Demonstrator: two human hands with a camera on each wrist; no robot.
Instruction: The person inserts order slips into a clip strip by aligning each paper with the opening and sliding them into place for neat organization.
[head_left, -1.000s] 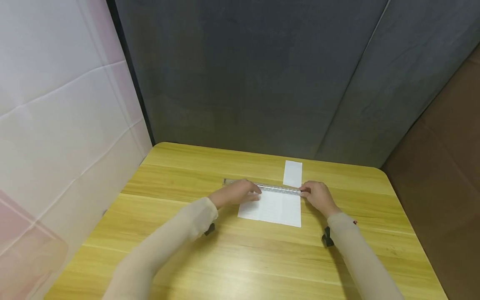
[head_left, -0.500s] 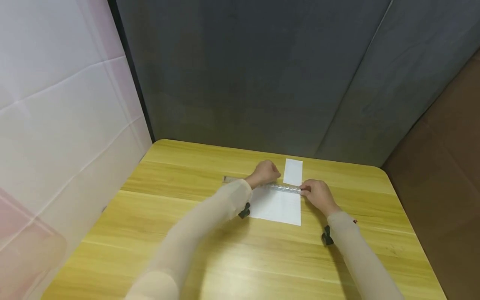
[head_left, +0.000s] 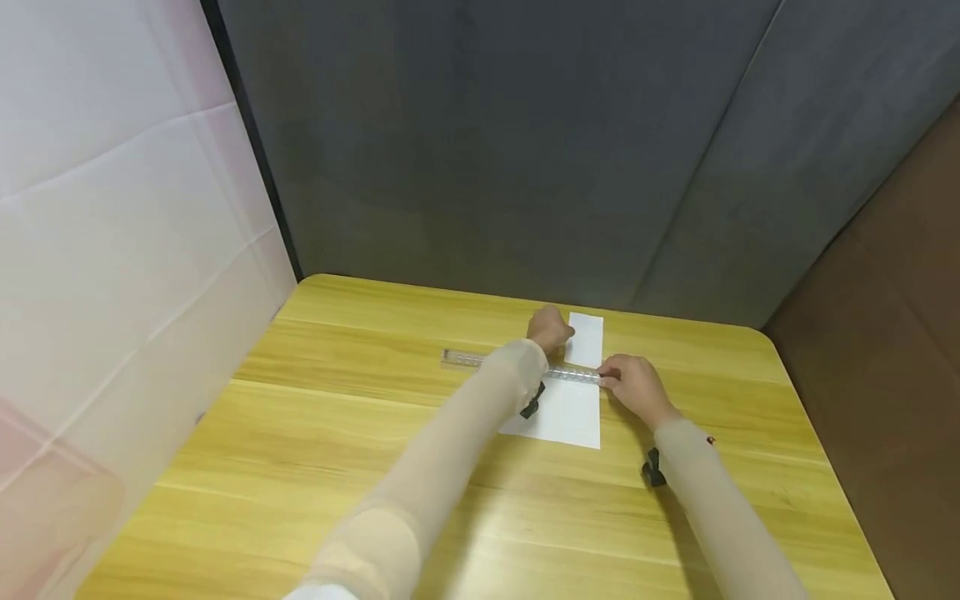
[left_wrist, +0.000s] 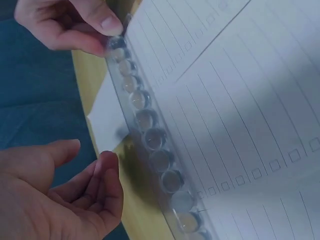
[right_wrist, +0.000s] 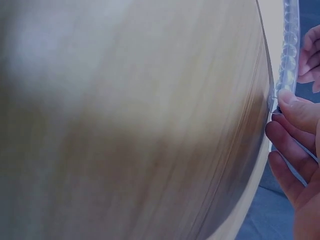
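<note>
A clear ruler (head_left: 517, 365) with a row of round bubbles lies across the top edge of a lined white sheet (head_left: 570, 414). My right hand (head_left: 609, 379) pinches the ruler's right end; the left wrist view shows its thumb on the ruler (left_wrist: 150, 135) at that end. My left hand (head_left: 555, 329) reaches over the ruler to the left edge of a narrow white paper strip (head_left: 587, 337) beyond it. In the left wrist view that hand (left_wrist: 87, 157) hangs with loosely curled fingers just short of the strip (left_wrist: 107, 115), holding nothing.
All of it lies on a yellow wooden table (head_left: 375, 450) with rounded corners. A dark grey fabric wall (head_left: 487, 150) stands behind, and a white sheet-like panel (head_left: 112, 250) borders the left. Small black wrist cameras (head_left: 651, 468) sit under both sleeves.
My left hand left the ruler's middle and moved forward and right, over the ruler, up to the narrow strip. My right hand stayed on the ruler's right end.
</note>
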